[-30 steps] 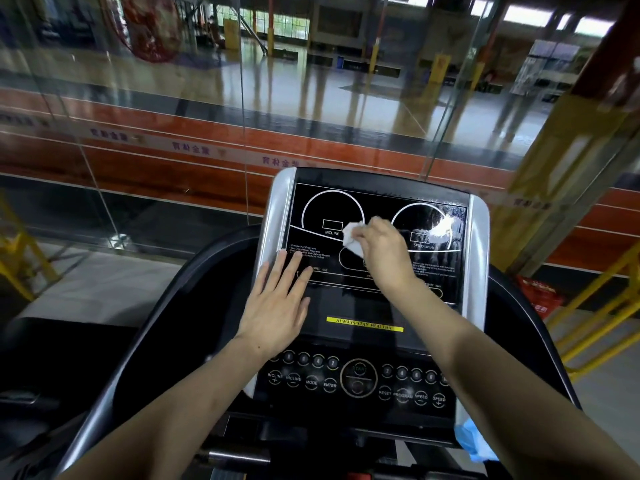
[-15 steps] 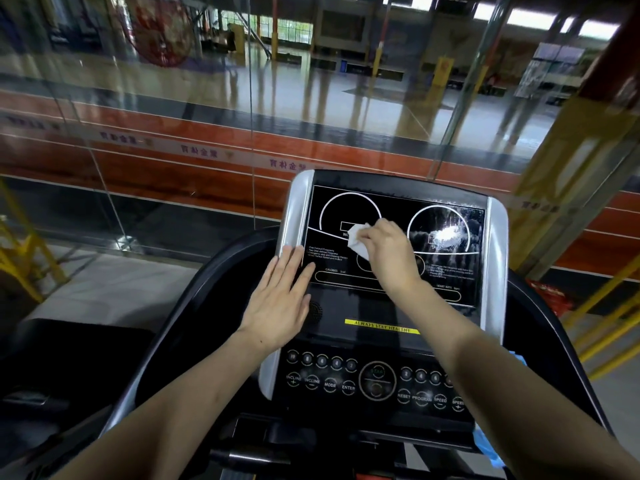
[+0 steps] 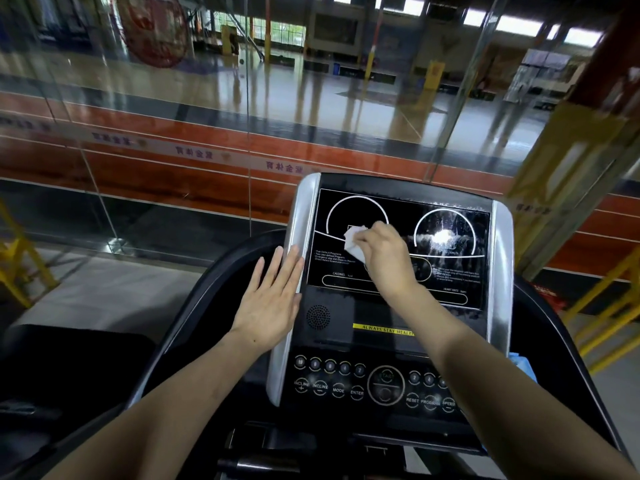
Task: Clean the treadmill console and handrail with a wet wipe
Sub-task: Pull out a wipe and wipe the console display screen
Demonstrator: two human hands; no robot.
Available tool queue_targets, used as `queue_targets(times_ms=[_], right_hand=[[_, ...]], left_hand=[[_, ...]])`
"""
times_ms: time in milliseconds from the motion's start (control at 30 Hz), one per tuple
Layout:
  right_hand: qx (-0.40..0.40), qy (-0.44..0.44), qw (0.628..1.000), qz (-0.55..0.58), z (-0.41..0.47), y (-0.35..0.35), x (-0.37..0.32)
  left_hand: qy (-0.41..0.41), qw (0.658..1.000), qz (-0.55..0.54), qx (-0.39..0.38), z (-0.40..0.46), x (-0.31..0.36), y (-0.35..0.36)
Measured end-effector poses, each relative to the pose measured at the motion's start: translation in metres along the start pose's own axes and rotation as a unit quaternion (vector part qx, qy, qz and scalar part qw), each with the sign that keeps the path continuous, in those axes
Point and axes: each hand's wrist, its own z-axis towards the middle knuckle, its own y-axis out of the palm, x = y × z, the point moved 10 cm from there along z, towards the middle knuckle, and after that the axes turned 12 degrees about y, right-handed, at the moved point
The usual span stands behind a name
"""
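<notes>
On glossy black console glass (image 3: 398, 209), right hand (image 3: 384, 254) pinches crumpled white wipe (image 3: 353, 242); left hand (image 3: 272, 299) lies flat, fingers straight.

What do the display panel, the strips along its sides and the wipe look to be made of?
Display panel: glossy black plastic or glass, judging by its sharp glare. Left side strip: brushed silver, metal or metallic-painted plastic. Wet wipe: soft white nonwoven, crumpled in the right hand.

Right hand (image 3: 384, 258) pinching white wet wipe (image 3: 353, 242) against treadmill console (image 3: 398, 216), left hand (image 3: 272, 299) flat, seemingly on silver trim (image 3: 304, 216)
</notes>
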Motion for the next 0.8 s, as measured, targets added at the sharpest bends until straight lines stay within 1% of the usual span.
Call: queue_targets(times_ms=[67, 200, 267, 333, 433, 500, 567, 667, 733, 800], right_hand=[[-0.008, -0.011, 1.000, -0.004, -0.016, 0.007, -0.005], [-0.073, -0.092, 0.993, -0.009, -0.071, 0.022, -0.023], [-0.079, -0.110, 0.991, -0.012, -0.066, 0.020, -0.029], [-0.060, -0.083, 0.995, -0.006, -0.040, 0.016, -0.028], [-0.009, -0.001, 1.000, -0.013, 0.010, 0.009, -0.016], [0.000, 0.019, 1.000, -0.020, 0.011, 0.013, -0.016], [-0.016, -0.009, 1.000, -0.018, -0.018, 0.023, -0.026], [-0.079, -0.078, 0.994, -0.008, -0.072, 0.039, -0.042], [-0.087, -0.098, 0.991, 0.000, -0.072, 0.038, -0.047], [-0.081, -0.084, 0.993, -0.007, -0.044, 0.035, -0.050]], left_hand=[[0.000, 1.000, -0.007, -0.002, 0.000, 0.000, 0.001], [0.003, 1.000, -0.024, 0.005, 0.000, 0.000, 0.002], [0.007, 0.999, -0.032, 0.005, -0.001, 0.002, 0.004], [0.007, 0.999, -0.037, 0.003, -0.001, 0.001, 0.005], [0.007, 1.000, -0.031, 0.000, -0.001, 0.000, 0.007], [0.004, 0.999, -0.038, -0.001, 0.000, -0.002, 0.005], [0.007, 0.999, -0.039, -0.003, -0.002, -0.003, 0.005], [-0.010, 0.999, -0.046, 0.002, -0.005, -0.006, 0.006], [-0.026, 0.998, -0.055, 0.006, -0.008, -0.007, 0.008], [-0.027, 0.998, -0.056, 0.004, -0.008, -0.006, 0.009]])
